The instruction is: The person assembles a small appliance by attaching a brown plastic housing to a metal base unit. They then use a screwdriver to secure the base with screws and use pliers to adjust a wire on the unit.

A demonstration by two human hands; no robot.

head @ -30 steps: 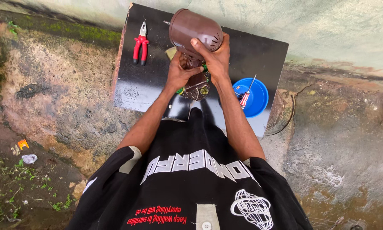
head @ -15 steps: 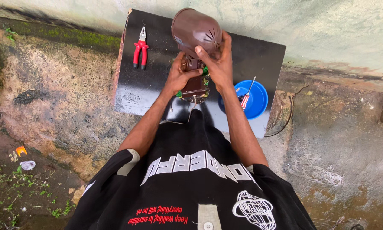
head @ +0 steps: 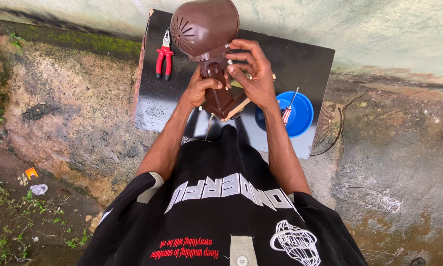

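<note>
I hold a brown fan motor housing (head: 204, 28) with a vented dome and a brown neck below it, over a black board (head: 300, 64). My left hand (head: 200, 89) grips the neck from the left. My right hand (head: 251, 74) has its fingers curled on the joint between dome and neck, on the right side. Whatever small part the fingertips touch is too small to tell.
Red-handled pliers (head: 164, 60) lie on the board's left part. A blue round lid (head: 294, 113) with a striped-handle screwdriver (head: 287, 110) sits on its right part. A wire fan guard (head: 322, 129) leans beside the board. Mossy concrete ground surrounds it, with a wall behind.
The housing has come up closer to the camera and tilted, its vented dome now facing me. Both hands stayed on the neck, and my right fingers shifted onto the joint.
</note>
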